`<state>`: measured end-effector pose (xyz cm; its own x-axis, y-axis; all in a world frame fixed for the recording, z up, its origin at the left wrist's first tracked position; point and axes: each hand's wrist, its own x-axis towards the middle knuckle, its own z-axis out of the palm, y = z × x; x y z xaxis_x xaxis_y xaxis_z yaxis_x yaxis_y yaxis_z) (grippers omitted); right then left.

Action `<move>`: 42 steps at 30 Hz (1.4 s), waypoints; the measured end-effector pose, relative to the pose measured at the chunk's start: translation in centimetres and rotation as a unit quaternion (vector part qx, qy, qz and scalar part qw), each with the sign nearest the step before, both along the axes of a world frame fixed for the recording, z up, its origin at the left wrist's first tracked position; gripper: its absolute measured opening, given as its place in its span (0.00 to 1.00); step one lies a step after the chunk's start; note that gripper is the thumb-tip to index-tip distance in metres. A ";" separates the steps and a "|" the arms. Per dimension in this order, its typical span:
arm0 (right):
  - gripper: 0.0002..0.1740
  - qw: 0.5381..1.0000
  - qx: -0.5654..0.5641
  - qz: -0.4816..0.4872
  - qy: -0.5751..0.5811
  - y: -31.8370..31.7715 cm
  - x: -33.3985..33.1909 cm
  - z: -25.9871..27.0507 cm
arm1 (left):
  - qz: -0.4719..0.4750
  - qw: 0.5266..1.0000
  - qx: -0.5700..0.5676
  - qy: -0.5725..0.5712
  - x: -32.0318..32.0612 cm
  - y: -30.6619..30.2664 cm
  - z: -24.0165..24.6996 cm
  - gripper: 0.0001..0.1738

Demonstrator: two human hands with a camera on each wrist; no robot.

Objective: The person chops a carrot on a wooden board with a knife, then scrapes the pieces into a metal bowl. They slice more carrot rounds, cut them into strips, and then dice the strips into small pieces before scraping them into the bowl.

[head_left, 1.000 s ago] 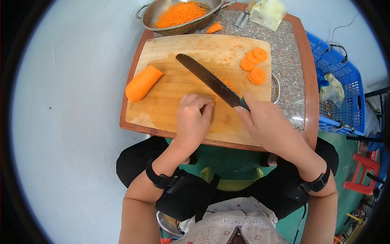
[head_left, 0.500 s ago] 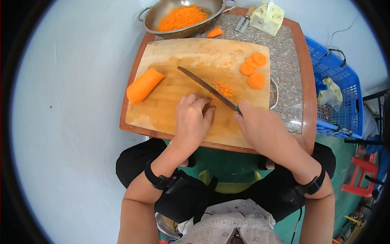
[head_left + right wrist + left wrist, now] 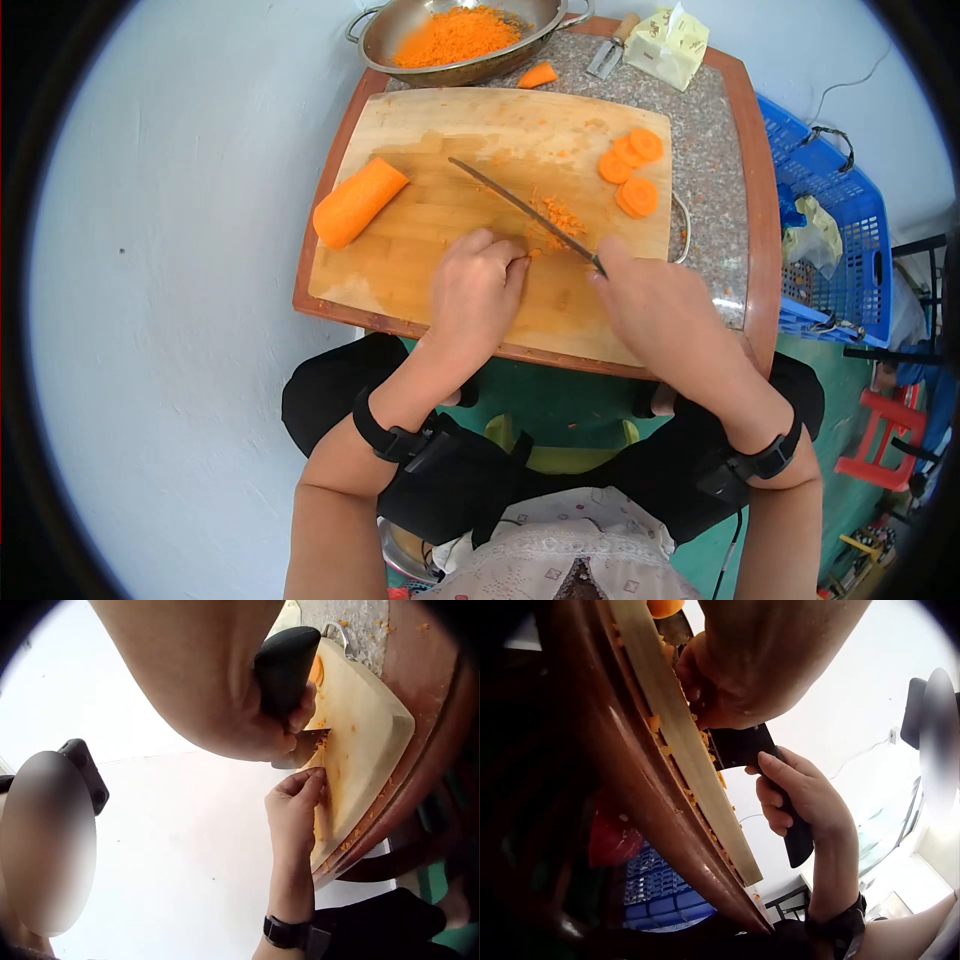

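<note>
My right hand [image 3: 665, 305] grips the dark handle of a kitchen knife [image 3: 512, 200], its long blade slanting across the wooden cutting board [image 3: 420, 270]. In the right wrist view the handle butt [image 3: 289, 656] sticks out of the fist. My left hand [image 3: 475, 288] rests on the board with fingers bent, pinching a small carrot piece [image 3: 534, 253] just left of the blade. Finely chopped carrot [image 3: 562, 217] lies along the blade's far side. A thick carrot chunk [image 3: 358, 202] lies at the board's left, and several carrot slices [image 3: 637, 196] sit at its right.
A metal pan [image 3: 480, 68] of chopped carrot stands behind the board, with a carrot end [image 3: 538, 75] beside it. A peeler [image 3: 606, 57] and a tissue pack [image 3: 668, 45] lie at the back right. A blue basket [image 3: 850, 250] stands right of the table.
The knife has turned from showing its broad face to nearly edge-on, its handle moving slightly toward me. More chopped carrot shows beside the blade. My left hand stays almost in place.
</note>
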<state>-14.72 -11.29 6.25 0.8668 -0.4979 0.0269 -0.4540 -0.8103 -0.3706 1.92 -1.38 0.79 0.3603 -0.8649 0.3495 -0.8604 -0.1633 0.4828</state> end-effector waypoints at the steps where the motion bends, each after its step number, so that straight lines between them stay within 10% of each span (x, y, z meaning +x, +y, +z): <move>1: 0.10 1.000 -0.007 -0.002 -0.014 0.1 0.1 -0.3 | 0.001 1.000 -0.007 0.003 0.0 -0.2 -0.1 0.05; 42: 0.06 0.999 -0.016 0.034 0.021 2.9 -1.4 1.1 | 0.004 1.000 -0.005 0.005 -0.2 0.2 -0.5 0.08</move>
